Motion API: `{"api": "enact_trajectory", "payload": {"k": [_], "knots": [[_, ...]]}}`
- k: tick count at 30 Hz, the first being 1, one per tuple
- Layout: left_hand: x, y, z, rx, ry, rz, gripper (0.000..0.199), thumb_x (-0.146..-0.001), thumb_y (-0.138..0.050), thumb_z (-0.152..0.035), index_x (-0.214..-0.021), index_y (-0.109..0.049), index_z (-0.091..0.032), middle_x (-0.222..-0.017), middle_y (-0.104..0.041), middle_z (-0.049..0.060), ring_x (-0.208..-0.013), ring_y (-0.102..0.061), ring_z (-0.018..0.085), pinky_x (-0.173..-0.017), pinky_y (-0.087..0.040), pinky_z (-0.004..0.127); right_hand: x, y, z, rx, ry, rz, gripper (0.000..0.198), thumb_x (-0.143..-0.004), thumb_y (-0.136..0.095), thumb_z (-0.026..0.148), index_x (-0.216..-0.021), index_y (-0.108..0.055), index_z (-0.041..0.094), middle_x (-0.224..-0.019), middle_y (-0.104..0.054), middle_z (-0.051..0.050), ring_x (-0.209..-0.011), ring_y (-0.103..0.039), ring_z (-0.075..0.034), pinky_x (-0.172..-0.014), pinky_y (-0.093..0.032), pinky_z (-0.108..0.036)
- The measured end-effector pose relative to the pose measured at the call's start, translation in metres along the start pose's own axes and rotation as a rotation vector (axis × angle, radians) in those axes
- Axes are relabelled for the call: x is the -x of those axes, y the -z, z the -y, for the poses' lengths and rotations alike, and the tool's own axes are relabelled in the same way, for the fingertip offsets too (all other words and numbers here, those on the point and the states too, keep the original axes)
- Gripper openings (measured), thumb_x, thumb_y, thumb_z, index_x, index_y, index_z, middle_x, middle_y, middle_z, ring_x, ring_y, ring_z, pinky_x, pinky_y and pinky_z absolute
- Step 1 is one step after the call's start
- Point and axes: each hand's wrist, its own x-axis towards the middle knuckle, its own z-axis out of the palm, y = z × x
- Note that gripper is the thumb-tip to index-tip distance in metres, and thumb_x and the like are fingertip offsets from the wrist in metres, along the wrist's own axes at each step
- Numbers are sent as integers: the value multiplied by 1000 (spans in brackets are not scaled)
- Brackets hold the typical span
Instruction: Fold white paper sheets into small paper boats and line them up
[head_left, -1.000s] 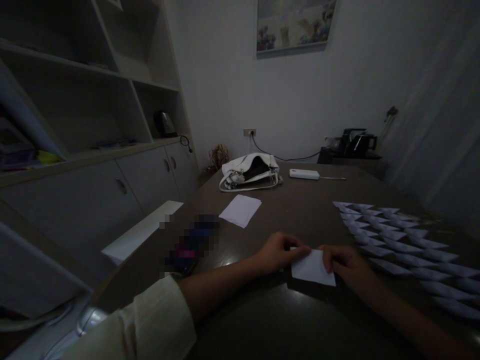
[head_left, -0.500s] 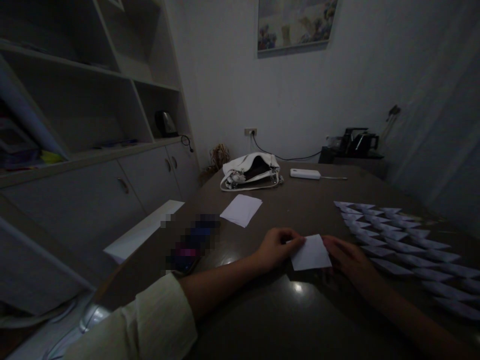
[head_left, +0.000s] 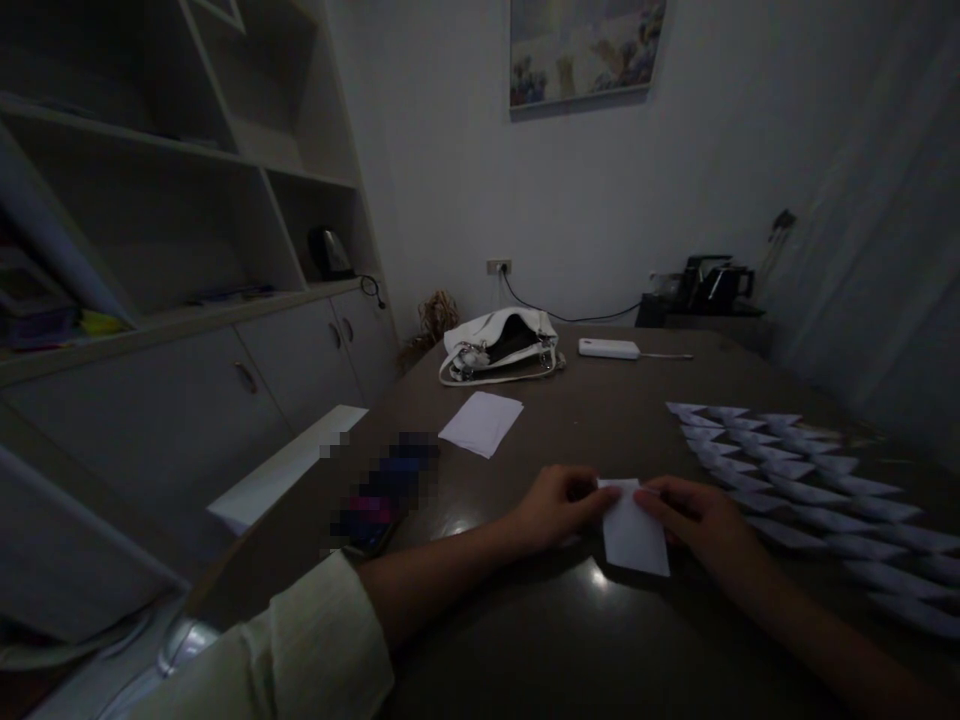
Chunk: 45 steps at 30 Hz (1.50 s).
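A small white sheet of paper [head_left: 634, 535] is held between my two hands just above the table. My left hand [head_left: 559, 507] pinches its upper left corner, the thumb lying on the paper. My right hand [head_left: 697, 515] grips the upper right edge between thumb and fingers. The fingertips behind the sheet are hidden. To the right of my right hand, several folded white paper pieces [head_left: 814, 490] stand in rows. Beyond my left hand lies a stack of white paper sheets [head_left: 481, 423].
A blurred-out phone [head_left: 386, 495] lies left of my left forearm. Farther back on the brown table [head_left: 600, 420] are a white handbag [head_left: 501, 345] and a white device with a strap [head_left: 608, 349]. Shelves [head_left: 187, 220] stand along the left.
The small sheet has turned and now looks narrower, hanging lower toward me. My right hand has shifted left along its top edge, closer to my left hand.
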Motion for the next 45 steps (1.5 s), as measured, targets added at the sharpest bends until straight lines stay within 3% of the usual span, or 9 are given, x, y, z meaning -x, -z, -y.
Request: {"api": "enact_trajectory", "payload": {"k": [8, 11, 16, 22, 34, 45], "knots": [[-3, 2, 3, -9, -4, -80, 38, -87, -46, -45, -80, -60, -10, -71, -55, 2, -65, -49, 11, -59, -37, 21, 1, 0, 2, -58, -28, -42, 46, -65, -64, 59, -83, -67, 17, -74, -66, -7, -64, -60, -20, -52, -47, -27], [-4, 2, 3, -21, -3, -53, 38, -89, -44, -43, -85, -61, -9, -75, -58, 4, -68, -50, 12, -63, -39, 22, 2, 0, 5, -53, -18, -30, 45, -65, -65, 58, -82, -69, 16, -74, -66, -8, -66, -60, -21, -54, -48, -28], [-3, 2, 0, 6, -7, -26, 36, -89, -45, -42, -88, -61, -9, -76, -57, 3, -68, -49, 11, -61, -37, 21, 1, 0, 1, -31, -23, -14, 44, -64, -66, 56, -81, -69, 15, -66, -62, -4, -53, -53, -14, -46, -42, -25], [-3, 0, 5, 33, 16, -89, 42, -79, -57, -50, -95, -59, -11, -80, -59, 5, -67, -51, 11, -58, -38, 21, -2, 1, -4, -4, 1, -64, 41, -63, -66, 55, -77, -67, 15, -61, -59, -3, -50, -48, -12, -43, -37, -23], [-1, 0, -2, -147, -31, -109, 36, -82, -55, -47, -84, -60, -12, -69, -52, 0, -61, -45, 10, -54, -33, 20, 0, -1, 5, -4, 17, -59, 43, -59, -68, 57, -70, -66, 15, -63, -61, -3, -53, -51, -13, -46, -39, -23], [-1, 0, 1, -105, -41, -83, 36, -83, -54, -47, -86, -60, -11, -70, -52, 1, -63, -45, 10, -54, -34, 20, 0, -2, 3, -21, 24, -56, 41, -59, -70, 54, -72, -65, 16, -65, -62, -4, -55, -53, -14, -48, -42, -24]]}}
